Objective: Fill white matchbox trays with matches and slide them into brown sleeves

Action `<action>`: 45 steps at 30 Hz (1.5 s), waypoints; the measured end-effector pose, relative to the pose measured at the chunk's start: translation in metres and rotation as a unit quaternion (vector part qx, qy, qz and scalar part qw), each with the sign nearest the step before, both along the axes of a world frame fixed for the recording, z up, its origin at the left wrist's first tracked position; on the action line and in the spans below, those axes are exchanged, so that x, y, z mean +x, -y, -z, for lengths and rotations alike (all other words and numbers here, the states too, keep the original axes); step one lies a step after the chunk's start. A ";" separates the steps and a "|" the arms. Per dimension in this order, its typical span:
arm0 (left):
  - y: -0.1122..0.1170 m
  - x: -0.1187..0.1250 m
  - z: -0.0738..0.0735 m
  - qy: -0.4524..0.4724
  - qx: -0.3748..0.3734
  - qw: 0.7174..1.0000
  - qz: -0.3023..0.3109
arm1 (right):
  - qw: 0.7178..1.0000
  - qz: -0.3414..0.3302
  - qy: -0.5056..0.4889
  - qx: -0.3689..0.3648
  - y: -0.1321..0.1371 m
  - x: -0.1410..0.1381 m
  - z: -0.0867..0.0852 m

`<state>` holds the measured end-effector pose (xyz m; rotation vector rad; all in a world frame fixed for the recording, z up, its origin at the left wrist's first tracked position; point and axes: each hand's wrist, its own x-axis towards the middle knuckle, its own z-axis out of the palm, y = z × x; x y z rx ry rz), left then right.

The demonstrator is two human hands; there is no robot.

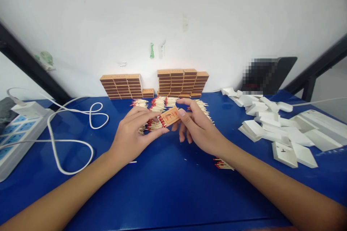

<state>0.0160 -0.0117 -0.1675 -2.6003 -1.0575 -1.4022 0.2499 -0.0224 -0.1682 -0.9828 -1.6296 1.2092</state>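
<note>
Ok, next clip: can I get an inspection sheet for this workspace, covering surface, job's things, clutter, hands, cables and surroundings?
Surface: blue table, with stray matches on it.
Job's things: matchbox held up between both hands; matches poke from its left end; match heap lies behind; small bunch lies by the right wrist.
Clutter: white box parts piled at right; two matchbox stacks against the wall.
Grippers: left hand pinches the matches; right hand pinches the matchbox's other end.
Cables: white cable looped at left, beside a power strip.
Surroundings: white wall; black bar at left, another at right.
</note>
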 end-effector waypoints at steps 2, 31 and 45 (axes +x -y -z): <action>0.001 0.000 -0.001 0.000 -0.003 1.000 0.006 | 1.000 -0.013 0.013 0.003 0.004 -0.003 -0.001; 0.006 0.006 -0.003 0.017 0.034 0.999 -0.009 | 0.994 0.043 -0.051 -0.090 -0.002 -0.003 -0.005; 0.009 0.004 -0.006 0.020 -0.070 0.997 0.002 | 0.993 0.046 -0.056 -0.096 -0.006 0.000 -0.004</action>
